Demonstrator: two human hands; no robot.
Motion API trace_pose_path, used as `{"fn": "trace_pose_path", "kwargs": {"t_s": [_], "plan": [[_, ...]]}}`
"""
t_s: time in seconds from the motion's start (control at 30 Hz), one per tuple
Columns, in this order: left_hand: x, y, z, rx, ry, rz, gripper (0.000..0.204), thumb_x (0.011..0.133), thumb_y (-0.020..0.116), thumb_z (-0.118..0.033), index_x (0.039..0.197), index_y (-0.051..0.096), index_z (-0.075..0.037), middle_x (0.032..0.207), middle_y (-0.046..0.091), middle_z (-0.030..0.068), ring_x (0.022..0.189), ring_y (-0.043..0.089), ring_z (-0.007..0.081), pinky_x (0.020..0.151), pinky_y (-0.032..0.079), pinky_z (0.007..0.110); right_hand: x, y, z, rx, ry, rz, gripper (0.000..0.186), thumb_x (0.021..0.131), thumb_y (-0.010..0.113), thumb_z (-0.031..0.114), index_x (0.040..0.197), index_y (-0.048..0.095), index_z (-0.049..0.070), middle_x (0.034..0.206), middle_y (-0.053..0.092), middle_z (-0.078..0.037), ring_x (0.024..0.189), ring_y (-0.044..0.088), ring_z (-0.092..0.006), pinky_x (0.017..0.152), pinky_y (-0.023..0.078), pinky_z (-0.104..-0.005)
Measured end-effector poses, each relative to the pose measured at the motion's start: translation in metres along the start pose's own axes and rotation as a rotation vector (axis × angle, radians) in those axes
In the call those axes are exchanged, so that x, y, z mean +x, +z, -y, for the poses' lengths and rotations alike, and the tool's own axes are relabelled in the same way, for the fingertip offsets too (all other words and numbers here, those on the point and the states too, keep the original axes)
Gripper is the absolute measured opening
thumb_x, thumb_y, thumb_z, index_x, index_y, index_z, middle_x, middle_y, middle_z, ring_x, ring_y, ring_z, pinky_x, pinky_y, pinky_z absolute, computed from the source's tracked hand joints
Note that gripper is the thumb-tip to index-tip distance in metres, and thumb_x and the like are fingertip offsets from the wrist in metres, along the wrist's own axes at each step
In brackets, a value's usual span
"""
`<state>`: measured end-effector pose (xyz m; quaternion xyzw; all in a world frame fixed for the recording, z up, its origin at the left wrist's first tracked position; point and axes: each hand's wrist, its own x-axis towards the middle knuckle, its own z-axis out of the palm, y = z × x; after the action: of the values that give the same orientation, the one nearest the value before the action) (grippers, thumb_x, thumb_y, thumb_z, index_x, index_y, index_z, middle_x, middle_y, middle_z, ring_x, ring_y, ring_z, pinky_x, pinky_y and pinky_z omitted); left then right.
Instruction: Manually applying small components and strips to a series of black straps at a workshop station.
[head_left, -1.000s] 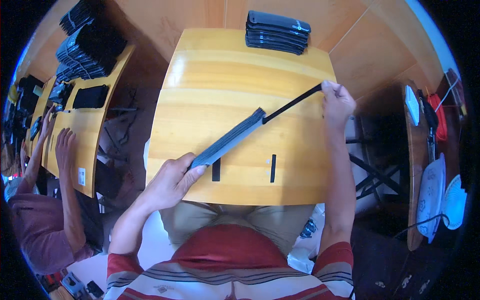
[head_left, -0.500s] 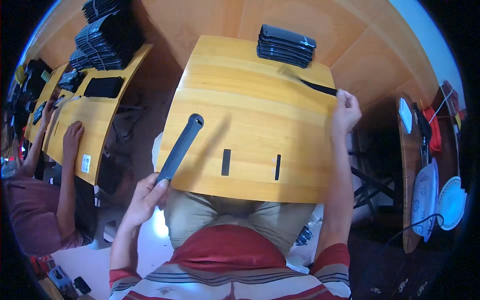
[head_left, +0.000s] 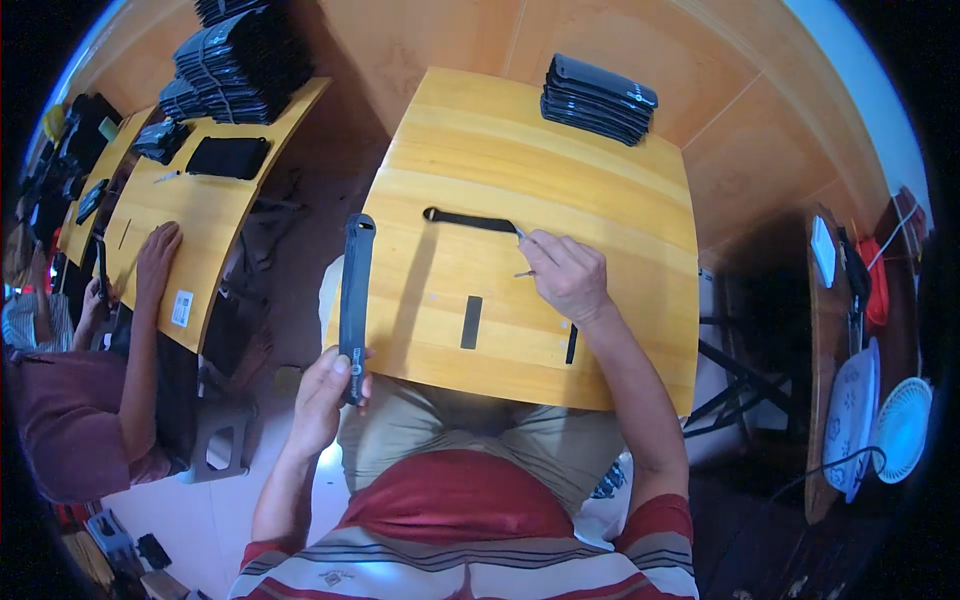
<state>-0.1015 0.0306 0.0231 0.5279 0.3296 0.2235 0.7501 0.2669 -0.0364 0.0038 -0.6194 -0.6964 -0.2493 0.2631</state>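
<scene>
My left hand [head_left: 325, 400] is closed on the near end of a long, narrow dark grey fabric piece [head_left: 354, 290], folded flat. It stands nearly upright over the table's left edge, with a slot at its rounded far end. My right hand [head_left: 568, 272] is closed over the table's middle at one end of a slim black strap [head_left: 470, 219]. The strap stretches leftward to a small loop. Small light, metal-looking bits show beside the right fingers; their kind I cannot tell. Two short black strips, one wider [head_left: 471, 322] and one narrower [head_left: 571, 344], lie nearer me.
A stack of folded dark fabric pieces [head_left: 600, 99] sits on the far right of the wooden table [head_left: 500, 160]. To the left, a co-worker's hand [head_left: 157, 260] rests on another table holding tall dark stacks [head_left: 240, 70]. A fan [head_left: 903, 430] stands at the right.
My right hand has swung from the table's right edge to its middle, bringing the black strap left. The fabric piece in my left hand has turned more upright.
</scene>
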Motion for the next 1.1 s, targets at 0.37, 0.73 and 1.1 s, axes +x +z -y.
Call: {"fn": "trace_pose_path", "kwargs": {"t_s": [0.37,0.73,1.1], "plan": [[0.002,-0.001,0.013,-0.028,-0.013,-0.007,0.038,0.102,0.050,-0.034,0.117,0.055,0.000,0.082,0.061,0.0048,0.070,0.058,0.0111,0.063,0.049,0.026,0.047,0.000,-0.011,-0.270,0.121,-0.234,0.018,0.076,0.069,0.004,0.093,0.068,0.008,0.091,0.070,-0.005,0.073,0.068,-0.0229,0.059,0.055,-0.0333],[0.002,-0.006,0.022,-0.017,-0.005,0.001,0.035,0.102,0.051,-0.033,0.116,0.056,0.000,0.081,0.060,0.0045,0.070,0.057,0.0117,0.064,0.048,0.027,0.035,0.044,0.021,0.283,0.215,0.263,0.017,0.081,0.073,0.020,0.095,0.071,0.010,0.103,0.069,-0.004,0.080,0.070,-0.0263,0.062,0.056,-0.0391],[-0.001,-0.005,0.024,-0.062,-0.014,0.014,0.031,0.102,0.054,-0.029,0.116,0.055,-0.001,0.086,0.062,0.0054,0.075,0.058,0.0115,0.066,0.049,0.027,0.066,0.073,0.030,0.195,0.348,0.416,0.019,0.088,0.065,0.027,0.095,0.071,0.009,0.116,0.064,-0.002,0.097,0.064,-0.0298,0.080,0.053,-0.0427]]}}
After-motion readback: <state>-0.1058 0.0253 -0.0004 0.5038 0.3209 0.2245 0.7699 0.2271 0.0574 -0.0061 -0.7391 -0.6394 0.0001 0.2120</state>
